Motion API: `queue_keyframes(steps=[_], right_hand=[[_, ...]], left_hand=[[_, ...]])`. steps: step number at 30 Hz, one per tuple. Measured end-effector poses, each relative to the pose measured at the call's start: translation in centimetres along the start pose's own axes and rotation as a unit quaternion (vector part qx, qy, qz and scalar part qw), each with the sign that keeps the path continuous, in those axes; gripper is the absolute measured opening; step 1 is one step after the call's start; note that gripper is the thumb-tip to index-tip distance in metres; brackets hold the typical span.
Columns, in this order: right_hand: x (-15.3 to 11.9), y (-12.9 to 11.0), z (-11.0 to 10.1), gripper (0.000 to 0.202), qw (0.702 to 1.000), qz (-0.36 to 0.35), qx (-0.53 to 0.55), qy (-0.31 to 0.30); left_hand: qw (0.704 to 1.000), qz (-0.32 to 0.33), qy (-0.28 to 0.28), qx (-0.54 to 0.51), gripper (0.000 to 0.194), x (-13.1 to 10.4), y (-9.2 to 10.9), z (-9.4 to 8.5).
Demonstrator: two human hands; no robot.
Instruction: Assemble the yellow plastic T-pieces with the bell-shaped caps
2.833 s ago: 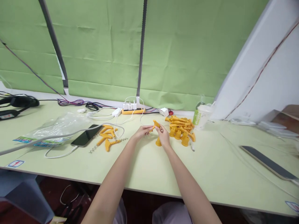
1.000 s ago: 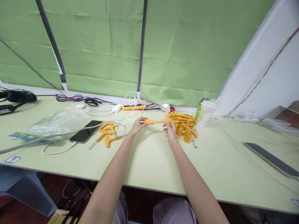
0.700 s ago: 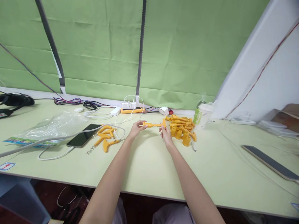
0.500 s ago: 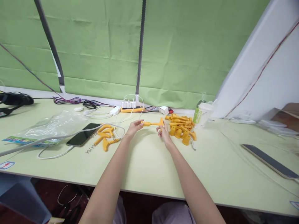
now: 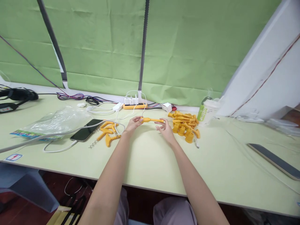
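Between my hands, above the table, a yellow plastic corkscrew (image 5: 152, 120) is held level; no metal spiral shows on it. My left hand (image 5: 132, 125) is closed on its thicker left end. My right hand (image 5: 166, 128) has thumb and fingers at its right end, where the handle now looks narrow. Left of my left hand lie several yellow corkscrews (image 5: 108, 137) with bare metal spirals. Right of my right hand is a pile of yellow plastic parts (image 5: 185, 120), with short cup-shaped pieces (image 5: 188, 137) at its front.
A phone (image 5: 86, 130) on a white cable and a clear plastic bag (image 5: 58, 120) lie at left. A power strip (image 5: 135, 106) with plugs stands at the back. A white cup (image 5: 209, 111) is behind the pile. Another phone (image 5: 274, 160) lies far right.
The corkscrew has turned about its length, so its broad handle now shows edge-on. My right-hand fingers have shifted and opened a little around it. The camera view has moved slightly.
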State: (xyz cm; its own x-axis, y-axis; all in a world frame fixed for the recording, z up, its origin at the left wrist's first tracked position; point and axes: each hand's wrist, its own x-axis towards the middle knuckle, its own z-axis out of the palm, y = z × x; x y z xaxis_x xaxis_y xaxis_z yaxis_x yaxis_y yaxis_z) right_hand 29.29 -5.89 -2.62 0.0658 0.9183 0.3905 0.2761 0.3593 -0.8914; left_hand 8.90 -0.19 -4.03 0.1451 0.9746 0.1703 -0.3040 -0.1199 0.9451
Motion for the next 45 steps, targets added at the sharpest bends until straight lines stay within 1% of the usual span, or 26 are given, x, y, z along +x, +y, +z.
queue_keyframes(steps=[3, 5, 7, 9, 11, 14, 15, 17, 19, 21, 26, 29, 32, 34, 36, 38, 40, 43, 45], right_hand=[[0.4, 0.7, -0.5, 0.027, 0.996, -0.011, -0.076, 0.042], [0.7, 1.0, -0.9, 0.026, 0.991, -0.021, -0.111, 0.071], [1.0, 1.1, -1.2, 0.028, 0.986, -0.039, -0.123, 0.101], [1.2, 1.3, -1.4, 0.029, 0.986, -0.049, -0.105, 0.120], [1.3, 1.4, -1.4, 0.032, 0.992, -0.037, -0.057, 0.110], [1.3, 1.4, -1.1, 0.037, 0.997, 0.008, 0.015, 0.079], [1.3, 1.4, -1.0, 0.039, 0.996, 0.021, 0.027, 0.077], [1.3, 1.4, -0.9, 0.042, 0.995, 0.042, 0.038, 0.085], [1.3, 1.4, -0.9, 0.043, 0.993, 0.054, 0.046, 0.096], [1.3, 1.5, -1.0, 0.043, 0.991, 0.064, 0.052, 0.105], [1.5, 1.9, -1.2, 0.040, 0.984, 0.100, 0.090, 0.115], [1.4, 1.8, -1.3, 0.037, 0.978, 0.119, 0.124, 0.118], [1.0, 1.4, -1.4, 0.044, 0.976, 0.124, 0.150, 0.096], [0.8, 1.1, -1.5, 0.049, 0.978, 0.125, 0.147, 0.075], [0.6, 1.0, -1.6, 0.044, 0.981, 0.129, 0.128, 0.064], [0.6, 1.1, -1.7, 0.033, 0.983, 0.140, 0.107, 0.048], [0.7, 1.4, -1.9, 0.029, 0.983, 0.150, 0.103, 0.022], [0.7, 1.4, -2.6, 0.038, 0.981, 0.145, 0.125, -0.009], [0.5, 1.0, -3.1, 0.042, 0.978, 0.140, 0.148, -0.045]], left_hand=[[0.999, 0.001, 0.002, 0.040, 0.051, -0.3, 0.4, 0.0], [0.998, 0.001, -0.009, 0.062, 0.052, -0.6, 0.7, 0.2], [0.997, 0.002, -0.028, 0.070, 0.052, -0.8, 1.0, 0.4], [0.997, 0.011, -0.049, 0.066, 0.052, -1.0, 1.3, 0.6], [0.996, 0.016, -0.069, 0.054, 0.056, -1.1, 1.5, 0.7], [0.997, 0.013, -0.068, 0.043, 0.071, -1.2, 1.5, 0.8], [0.997, 0.009, -0.062, 0.047, 0.072, -1.2, 1.4, 0.7], [0.997, -0.007, -0.054, 0.060, 0.067, -1.0, 1.1, 0.6], [0.995, -0.031, -0.060, 0.073, 0.062, -0.9, 0.7, 0.5], [0.994, -0.039, -0.066, 0.080, 0.061, -0.7, 0.6, 0.5], [0.994, 0.008, -0.063, 0.084, 0.060, -0.5, 1.0, 1.0], [0.992, 0.019, -0.066, 0.106, 0.058, -0.5, 1.2, 1.2], [0.991, 0.023, -0.066, 0.111, 0.057, -0.3, 1.1, 1.2], [0.992, 0.022, -0.070, 0.106, 0.056, -0.2, 0.9, 1.1], [0.992, 0.023, -0.077, 0.101, 0.057, -0.1, 0.7, 1.2], [0.992, 0.026, -0.081, 0.096, 0.058, -0.1, 0.7, 1.2], [0.992, 0.026, -0.085, 0.088, 0.057, -0.2, 0.8, 1.3], [0.993, 0.025, -0.083, 0.077, 0.056, -0.5, 1.1, 1.2], [0.994, 0.030, -0.078, 0.072, 0.056, -0.6, 1.2, 1.0]])
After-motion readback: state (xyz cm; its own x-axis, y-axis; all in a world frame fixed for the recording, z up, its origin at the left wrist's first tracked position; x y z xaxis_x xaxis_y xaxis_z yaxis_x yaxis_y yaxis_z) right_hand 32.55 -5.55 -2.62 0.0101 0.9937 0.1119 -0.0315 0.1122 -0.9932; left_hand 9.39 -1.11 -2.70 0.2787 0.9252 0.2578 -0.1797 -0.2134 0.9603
